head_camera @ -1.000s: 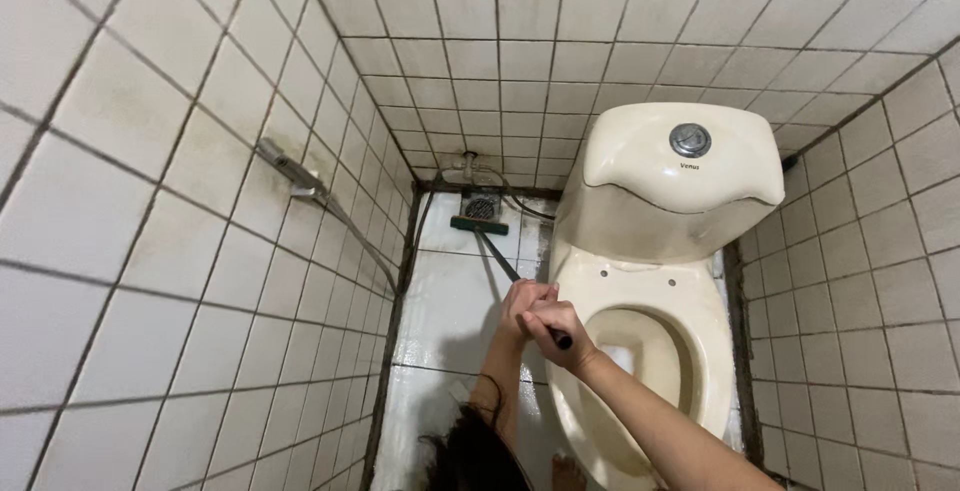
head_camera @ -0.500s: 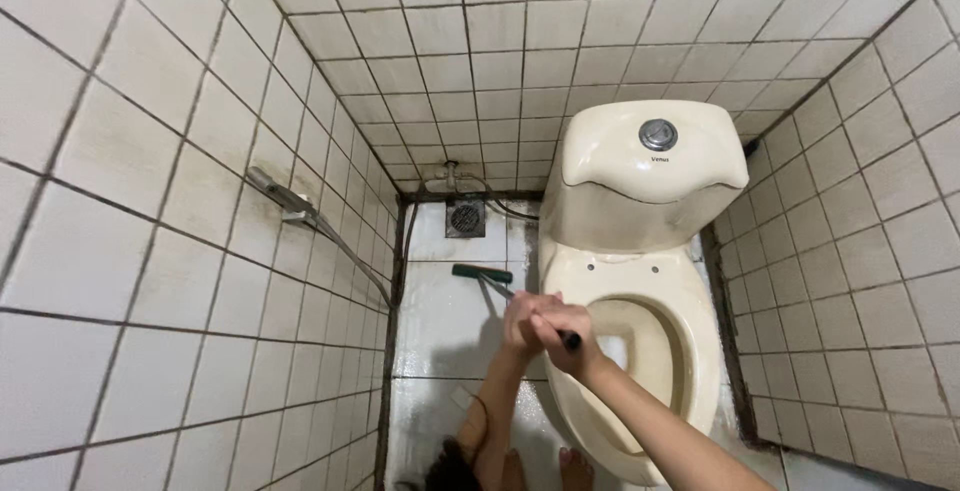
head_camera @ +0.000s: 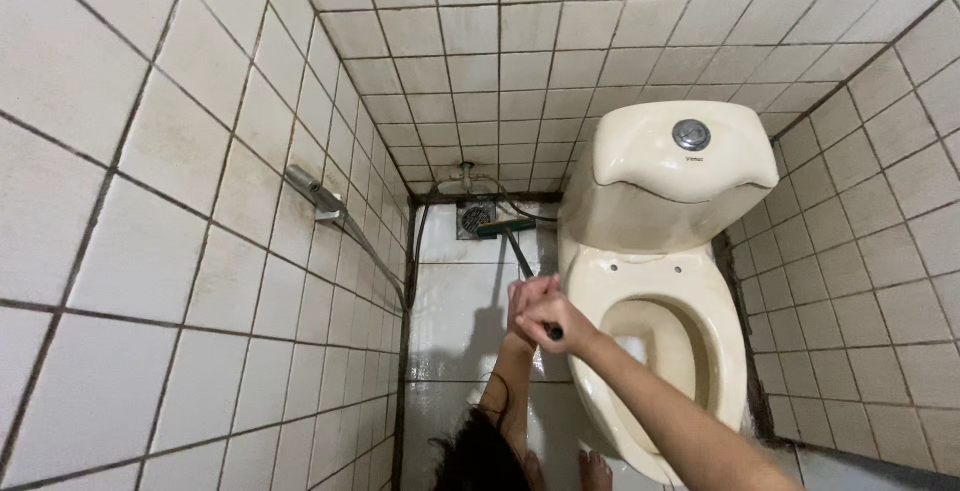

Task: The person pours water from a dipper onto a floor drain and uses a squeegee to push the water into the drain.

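Observation:
Both my hands grip the dark handle of a long floor brush. My left hand [head_camera: 525, 299] is the lower one on the left, and my right hand [head_camera: 556, 320] wraps the handle's end beside it. The brush's green head [head_camera: 505, 229] rests on the wet white floor [head_camera: 455, 301] next to the square floor drain [head_camera: 476, 219] in the far corner. The handle [head_camera: 520, 254] runs from the head back to my hands, just left of the toilet bowl.
A cream toilet [head_camera: 660, 281] with its tank [head_camera: 680, 166] and a round flush button fills the right side. A spray hose and holder [head_camera: 320, 196] hang on the left tiled wall. Tiled walls close in all around. My bare feet [head_camera: 597, 471] show at the bottom.
The brush head has slid away from me, from mid floor up to the drain in the far corner. My hands stay together on the handle.

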